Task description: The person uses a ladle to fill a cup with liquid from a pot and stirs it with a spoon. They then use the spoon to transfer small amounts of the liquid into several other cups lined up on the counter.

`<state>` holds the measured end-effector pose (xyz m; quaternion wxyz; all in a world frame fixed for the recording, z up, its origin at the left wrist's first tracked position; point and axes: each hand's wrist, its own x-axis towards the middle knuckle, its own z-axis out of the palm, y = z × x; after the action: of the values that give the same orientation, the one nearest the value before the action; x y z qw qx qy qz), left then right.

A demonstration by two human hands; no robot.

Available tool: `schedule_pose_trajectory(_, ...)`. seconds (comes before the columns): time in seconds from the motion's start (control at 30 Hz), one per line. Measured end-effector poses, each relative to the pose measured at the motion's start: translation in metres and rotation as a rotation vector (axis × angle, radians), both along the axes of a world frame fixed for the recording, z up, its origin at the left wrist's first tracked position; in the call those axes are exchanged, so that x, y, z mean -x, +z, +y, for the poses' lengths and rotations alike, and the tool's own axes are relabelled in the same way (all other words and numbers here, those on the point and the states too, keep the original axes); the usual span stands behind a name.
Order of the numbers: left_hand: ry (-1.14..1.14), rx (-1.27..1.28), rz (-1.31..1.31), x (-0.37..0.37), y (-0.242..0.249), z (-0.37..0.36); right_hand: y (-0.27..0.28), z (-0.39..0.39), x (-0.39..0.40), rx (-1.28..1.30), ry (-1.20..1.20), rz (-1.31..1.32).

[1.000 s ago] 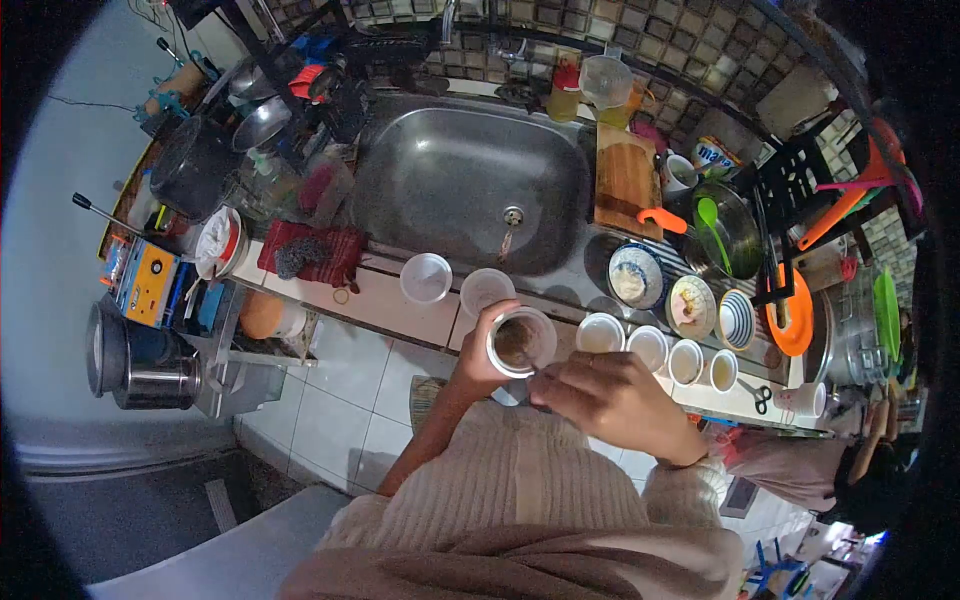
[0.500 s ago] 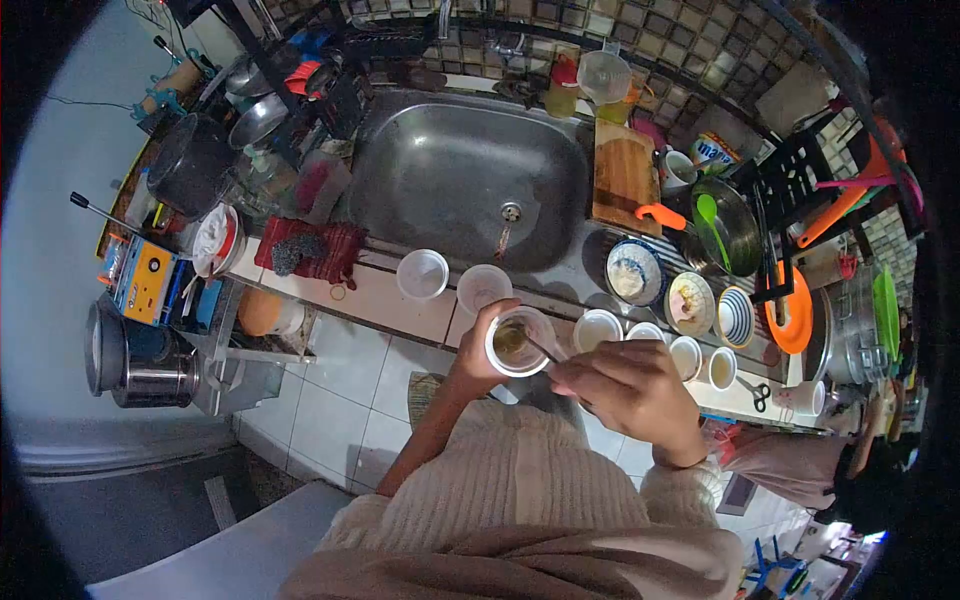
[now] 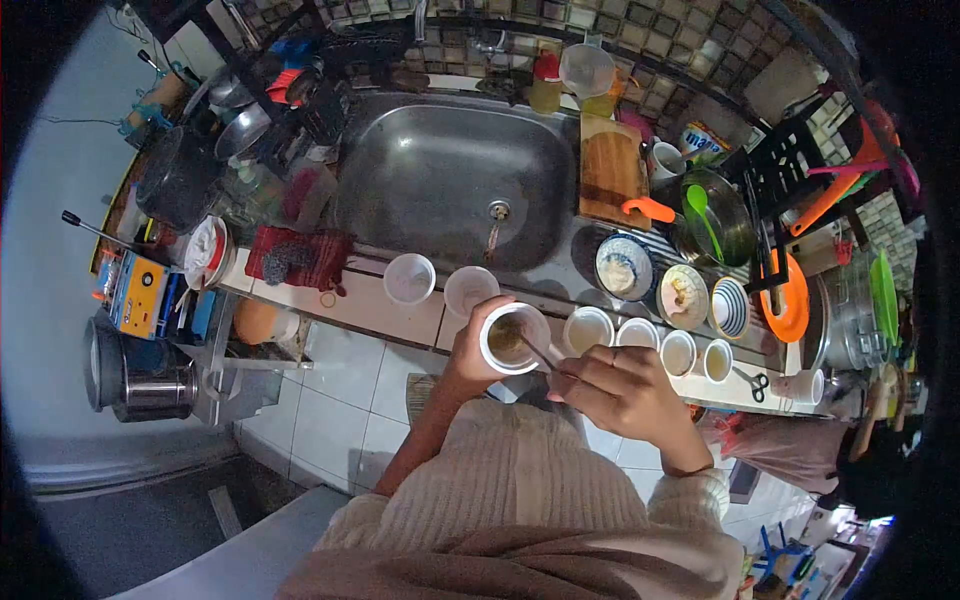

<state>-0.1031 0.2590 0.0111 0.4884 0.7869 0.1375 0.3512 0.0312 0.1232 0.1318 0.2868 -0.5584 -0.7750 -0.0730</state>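
My left hand [image 3: 474, 350] is wrapped round a white plastic cup [image 3: 541, 327] and holds it over the counter's front edge. Dark brownish contents show at the bottom of that cup. Between the closed fingers of my right hand [image 3: 612, 392] is the handle of a thin metal spoon [image 3: 537, 349], its lower end inside the cup. Behind the held cup stands a translucent cup [image 3: 472, 291], with another cup [image 3: 409, 279] to its left. To the right is a row of several cups, among them one with pale liquid [image 3: 717, 362].
A steel sink [image 3: 430, 160] lies behind the cups. Bowls [image 3: 684, 296], a wooden board [image 3: 613, 165], a pan [image 3: 735, 225] with a green spoon, an orange plate [image 3: 785, 300] and scissors [image 3: 752, 383] are at the right. A red cloth [image 3: 325, 262] lies left.
The view has shifted slightly, so the counter items appear a little further left. The spoon and my right hand have moved slightly, and the held cup shows more of its contents.
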Motion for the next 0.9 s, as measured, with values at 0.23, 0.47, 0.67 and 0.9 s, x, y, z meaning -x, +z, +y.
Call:
schedule_pose_trajectory(0.23,-0.033,0.089,0.038,-0.004,-0.015,0.001,-0.004,0.009,0.002,-0.003,0.021,0.038)
schedule_pose_trajectory(0.47,-0.032,0.088,0.052,-0.003,-0.016,0.001,-0.004,0.011,0.004,0.072,0.063,0.137)
schedule_pose_trajectory(0.67,-0.008,0.095,0.077,-0.002,-0.013,0.0,0.002,0.016,0.002,0.093,0.054,0.139)
schedule_pose_trajectory(0.9,-0.029,0.116,0.089,-0.003,-0.018,-0.003,-0.003,0.015,0.003,0.097,0.0,0.141)
